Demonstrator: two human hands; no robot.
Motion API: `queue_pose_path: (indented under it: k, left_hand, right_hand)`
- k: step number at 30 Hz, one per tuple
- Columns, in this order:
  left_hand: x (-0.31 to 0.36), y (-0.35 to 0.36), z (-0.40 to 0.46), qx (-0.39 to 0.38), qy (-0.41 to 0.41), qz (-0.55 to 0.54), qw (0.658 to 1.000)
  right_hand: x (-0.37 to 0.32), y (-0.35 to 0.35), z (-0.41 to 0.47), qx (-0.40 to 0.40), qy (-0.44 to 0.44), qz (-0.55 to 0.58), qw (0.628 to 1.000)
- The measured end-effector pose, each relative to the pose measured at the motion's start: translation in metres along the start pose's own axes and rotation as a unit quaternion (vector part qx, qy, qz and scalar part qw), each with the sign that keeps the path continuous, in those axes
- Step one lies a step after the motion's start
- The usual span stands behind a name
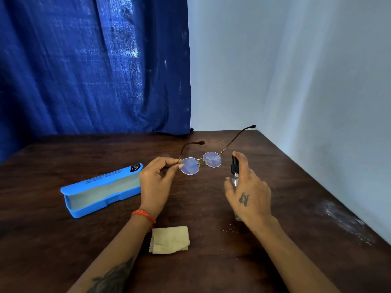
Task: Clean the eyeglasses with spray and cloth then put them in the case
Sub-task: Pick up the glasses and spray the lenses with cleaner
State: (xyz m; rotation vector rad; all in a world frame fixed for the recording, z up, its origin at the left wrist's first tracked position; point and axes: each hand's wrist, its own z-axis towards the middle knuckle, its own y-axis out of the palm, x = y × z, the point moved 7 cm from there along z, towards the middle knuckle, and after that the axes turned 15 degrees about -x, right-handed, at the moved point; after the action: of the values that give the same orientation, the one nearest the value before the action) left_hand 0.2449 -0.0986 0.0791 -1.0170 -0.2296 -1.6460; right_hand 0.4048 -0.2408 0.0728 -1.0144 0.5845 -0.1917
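The left hand (155, 180) pinches the eyeglasses (201, 162) at one hinge, above the bench (63, 240). The right hand (248, 194) grips the spray bottle (234, 174), its body mostly hidden by fingers.

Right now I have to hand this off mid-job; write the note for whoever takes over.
Left hand: grip on the glasses at the left hinge, held above the table, temples open.
Right hand: holds the spray, finger on the nozzle, aimed at the lenses.
Cloth: folded on the table, near edge, untouched.
Case: open, empty, left of the hands.
Done: case opened, glasses and spray picked up.
Left: spray, wipe with cloth, fold the temples, put glasses in the case.
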Motion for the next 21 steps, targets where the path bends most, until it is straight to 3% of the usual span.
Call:
queue_pose_path:
  k: [4,15,21]
  left_hand:
    - [0.001,0.0,-0.001,-0.005,0.003,0.004,1.0]
    - [-0.002,-0.002,-0.001,0.004,-0.009,-0.022,1.0]
    - [-0.008,0.0,0.0,-0.006,-0.023,-0.033,0.999]
  right_hand:
    - [0.001,0.0,0.001,0.01,-0.007,-0.002,1.0]
    - [0.034,-0.029,0.007,0.175,-0.016,0.125,0.976]
    - [0.048,-0.017,0.011,0.15,-0.021,0.157,0.976]
